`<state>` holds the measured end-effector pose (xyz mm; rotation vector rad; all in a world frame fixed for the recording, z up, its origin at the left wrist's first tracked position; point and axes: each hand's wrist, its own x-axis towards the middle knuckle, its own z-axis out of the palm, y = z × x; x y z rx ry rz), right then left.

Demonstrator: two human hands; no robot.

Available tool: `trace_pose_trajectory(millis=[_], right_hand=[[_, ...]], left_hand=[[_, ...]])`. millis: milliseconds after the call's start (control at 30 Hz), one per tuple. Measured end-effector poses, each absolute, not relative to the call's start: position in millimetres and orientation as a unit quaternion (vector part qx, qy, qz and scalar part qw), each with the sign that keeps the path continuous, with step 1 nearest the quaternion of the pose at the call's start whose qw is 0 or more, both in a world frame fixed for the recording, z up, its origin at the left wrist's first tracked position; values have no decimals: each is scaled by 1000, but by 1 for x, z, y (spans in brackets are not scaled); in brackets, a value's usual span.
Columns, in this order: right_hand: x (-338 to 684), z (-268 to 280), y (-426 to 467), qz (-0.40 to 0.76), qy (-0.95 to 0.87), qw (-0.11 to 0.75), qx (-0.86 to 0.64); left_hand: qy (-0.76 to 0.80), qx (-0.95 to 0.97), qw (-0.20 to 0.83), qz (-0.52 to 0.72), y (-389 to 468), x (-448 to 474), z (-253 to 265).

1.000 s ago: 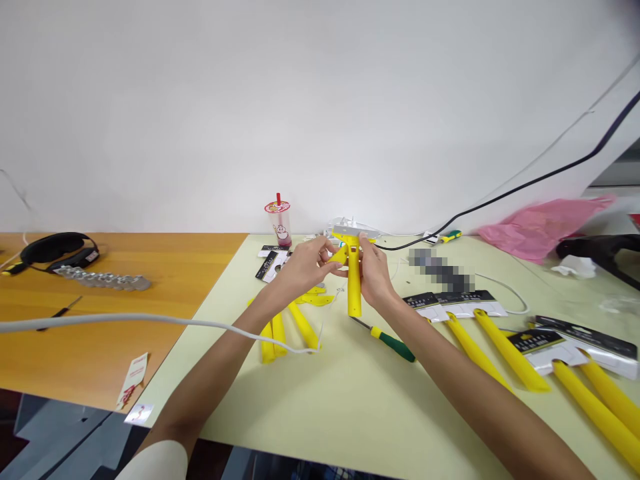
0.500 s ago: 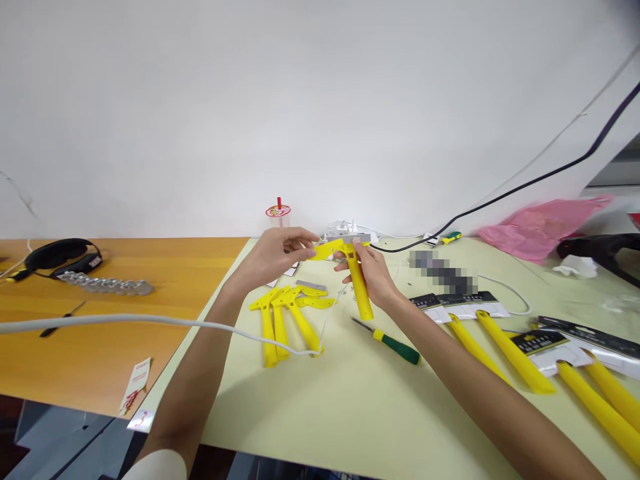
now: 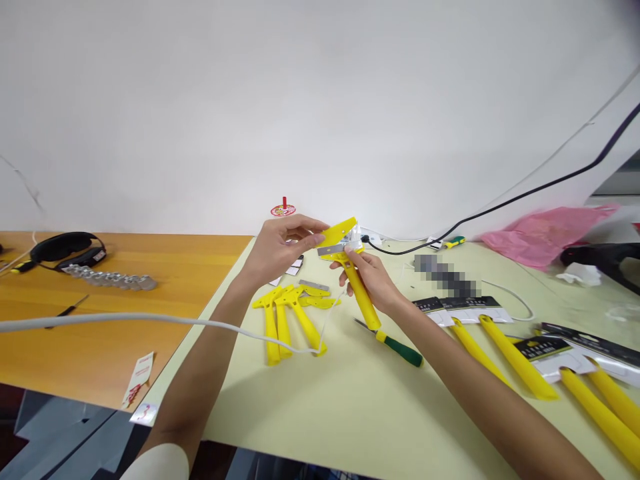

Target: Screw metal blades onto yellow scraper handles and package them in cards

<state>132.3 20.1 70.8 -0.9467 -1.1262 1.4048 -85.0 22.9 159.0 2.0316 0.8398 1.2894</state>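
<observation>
My left hand [image 3: 285,250] is closed, pinching a flat yellow plastic cover plate [image 3: 341,231] with small holes, tilted just above a scraper head. My right hand [image 3: 376,277] grips the yellow scraper [image 3: 364,300] near its head, its handle slanting down. A grey metal blade [image 3: 330,251] lies across that head. On the table below, several yellow scraper handles [image 3: 284,327] lie side by side, with loose cover plates [image 3: 320,302] and another blade [image 3: 314,285] by them. A green and yellow screwdriver [image 3: 404,350] rests under my right forearm.
Several carded yellow scrapers [image 3: 520,357] lie at the right. Behind them are a pink plastic bag [image 3: 545,230] and a black cable [image 3: 500,208]. A white cable [image 3: 175,320] crosses over my left forearm. Headphones [image 3: 70,250] sit on the wooden table [image 3: 195,267].
The cover plate has risen and tilted upward in my left hand. My right hand has turned the scraper, bringing its head and blade lower and to the left.
</observation>
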Motion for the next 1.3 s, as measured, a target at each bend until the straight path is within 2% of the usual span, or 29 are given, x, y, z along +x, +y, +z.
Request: trace_pose_trajectory(millis=[333,967,1300], right_hand=[[132,83,7,605,-500,504,-361],[141,96,3,661,-481,464,-342],[141,94,3,646,-497,466,-344]], left_hand=[[343,766,324,436,33,-68,139],[402,767,276,416,43,-65,129],[379,764,308,422,43,-63,126]])
